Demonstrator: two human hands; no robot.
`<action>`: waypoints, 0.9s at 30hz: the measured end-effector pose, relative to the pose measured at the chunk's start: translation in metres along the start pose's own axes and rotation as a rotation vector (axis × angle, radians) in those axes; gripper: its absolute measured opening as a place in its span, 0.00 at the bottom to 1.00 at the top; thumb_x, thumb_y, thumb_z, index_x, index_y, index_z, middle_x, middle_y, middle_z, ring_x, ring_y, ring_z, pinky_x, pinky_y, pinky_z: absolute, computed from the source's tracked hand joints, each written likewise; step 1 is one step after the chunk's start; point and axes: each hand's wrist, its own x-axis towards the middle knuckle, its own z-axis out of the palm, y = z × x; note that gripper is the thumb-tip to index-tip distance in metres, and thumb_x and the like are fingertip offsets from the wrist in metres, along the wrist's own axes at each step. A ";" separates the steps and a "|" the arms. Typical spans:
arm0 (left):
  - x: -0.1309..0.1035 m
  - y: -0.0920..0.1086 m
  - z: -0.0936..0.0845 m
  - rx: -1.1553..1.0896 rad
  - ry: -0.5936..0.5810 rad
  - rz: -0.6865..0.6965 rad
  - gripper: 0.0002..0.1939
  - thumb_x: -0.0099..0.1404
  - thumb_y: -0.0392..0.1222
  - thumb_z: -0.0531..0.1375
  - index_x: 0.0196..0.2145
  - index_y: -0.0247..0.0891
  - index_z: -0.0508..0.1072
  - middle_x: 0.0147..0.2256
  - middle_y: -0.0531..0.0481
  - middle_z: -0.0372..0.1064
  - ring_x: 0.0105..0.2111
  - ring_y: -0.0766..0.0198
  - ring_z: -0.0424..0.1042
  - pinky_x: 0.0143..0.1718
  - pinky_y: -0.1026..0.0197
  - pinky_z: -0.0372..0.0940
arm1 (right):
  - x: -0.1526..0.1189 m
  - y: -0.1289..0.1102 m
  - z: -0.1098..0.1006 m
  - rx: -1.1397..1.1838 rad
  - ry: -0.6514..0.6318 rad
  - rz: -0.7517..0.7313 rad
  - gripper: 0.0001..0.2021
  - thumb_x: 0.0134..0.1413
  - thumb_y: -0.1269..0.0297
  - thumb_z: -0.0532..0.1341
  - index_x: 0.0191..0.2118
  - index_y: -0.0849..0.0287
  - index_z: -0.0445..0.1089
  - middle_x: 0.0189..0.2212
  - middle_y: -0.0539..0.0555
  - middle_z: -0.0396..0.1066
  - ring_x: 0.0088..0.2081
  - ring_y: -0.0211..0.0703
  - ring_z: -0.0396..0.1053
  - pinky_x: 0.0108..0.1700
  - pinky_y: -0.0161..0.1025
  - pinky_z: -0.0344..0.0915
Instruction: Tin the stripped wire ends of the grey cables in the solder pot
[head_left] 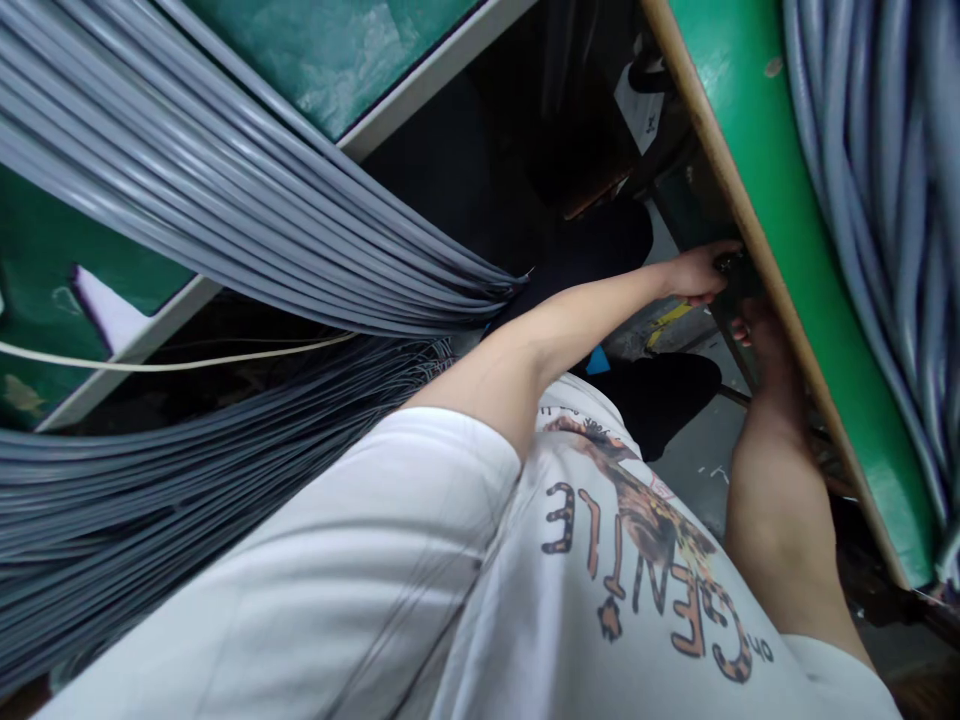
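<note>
Both of my hands reach down beside the wooden edge of a green bench top (pixel 750 130). My left hand (pixel 701 275) is closed, with its fingers curled at a small dark object (pixel 727 262) too dim to name. Just below it is my right hand (pixel 759 328), half in shadow under the bench edge. Its fingers are bent inward, and whatever they hold is hidden. The two hands are close together but apart. A thick bundle of grey cables (pixel 300 190) hangs to the left of my left arm and ends near my elbow.
More grey cables (pixel 885 200) lie on the green bench at right. A second, darker cable bundle (pixel 187 480) spreads at lower left. A pale cord (pixel 172 365) crosses the left green table (pixel 390 50). Dark legs and a grey floor (pixel 701 440) show below my hands.
</note>
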 end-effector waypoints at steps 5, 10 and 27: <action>-0.055 -0.001 -0.034 -0.147 0.066 0.009 0.33 0.57 0.29 0.54 0.61 0.34 0.55 0.25 0.53 0.69 0.19 0.70 0.65 0.24 0.66 0.58 | -0.002 0.018 0.015 0.204 0.114 0.095 0.13 0.64 0.56 0.54 0.40 0.61 0.67 0.29 0.49 0.69 0.23 0.32 0.63 0.27 0.33 0.63; -0.096 -0.019 -0.067 -0.458 0.319 -0.077 0.23 0.59 0.35 0.54 0.53 0.35 0.66 0.28 0.52 0.71 0.22 0.71 0.67 0.24 0.69 0.59 | -0.035 0.006 0.041 0.431 0.071 -0.033 0.16 0.53 0.48 0.61 0.35 0.55 0.62 0.22 0.46 0.69 0.18 0.32 0.61 0.20 0.31 0.56; -0.126 -0.033 -0.057 -0.627 0.279 -0.280 0.10 0.65 0.37 0.54 0.38 0.41 0.75 0.31 0.50 0.76 0.30 0.66 0.76 0.33 0.65 0.70 | -0.125 -0.034 -0.156 0.556 0.192 -0.086 0.17 0.45 0.50 0.68 0.30 0.58 0.65 0.19 0.51 0.71 0.16 0.33 0.63 0.15 0.28 0.54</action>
